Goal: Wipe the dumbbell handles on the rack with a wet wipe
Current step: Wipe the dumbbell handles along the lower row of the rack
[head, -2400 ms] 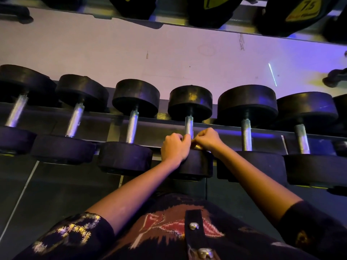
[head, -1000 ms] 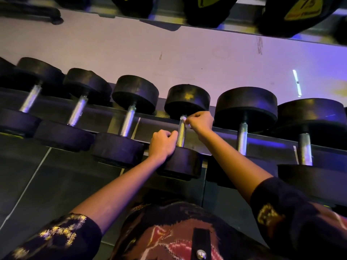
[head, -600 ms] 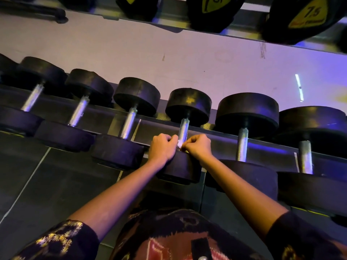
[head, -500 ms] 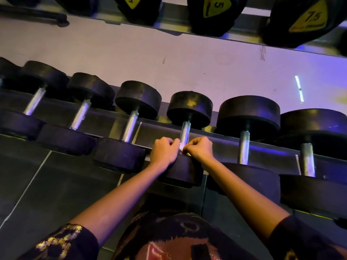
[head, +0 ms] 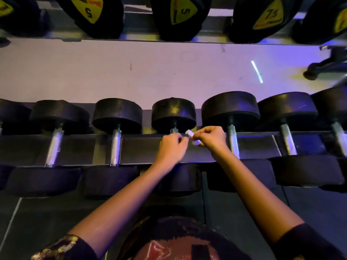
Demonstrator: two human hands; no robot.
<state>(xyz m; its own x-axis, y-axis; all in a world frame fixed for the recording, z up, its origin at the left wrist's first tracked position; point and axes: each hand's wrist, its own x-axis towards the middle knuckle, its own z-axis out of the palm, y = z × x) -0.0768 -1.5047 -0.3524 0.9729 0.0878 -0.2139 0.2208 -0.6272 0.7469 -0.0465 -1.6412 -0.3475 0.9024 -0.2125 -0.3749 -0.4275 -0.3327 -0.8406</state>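
From my remote seat I look down through the head camera at the lower row of the rack (head: 142, 149), where black dumbbells lie side by side with their steel handles running away from me. Both arms reach out over the near weight heads. The right hand (head: 211, 138) has thumb and fingers curled tight, pinching the small white wet wipe (head: 189, 133), which is bunched up and pokes out to the left of its fingertips. The left hand (head: 171, 149) sits just beside it with fingers curled in, tips right up against the wipe's left edge (whether they actually nip it or only touch it, I cannot tell). The wipe hangs in the air between the two hands, just to the right of the middle dumbbell (head: 173, 113) and near the top of its handle (head: 174, 130). Only a short stub of that handle shows under the far head; the left hand covers the rest. The next dumbbell to the right (head: 231, 109) has its handle bare, just beyond the right wrist. Above, the upper shelf carries dumbbells with yellow labels (head: 183, 11) reading 5 and 7.5, and patterned dark sleeves (head: 62, 248) frame the bottom of my view
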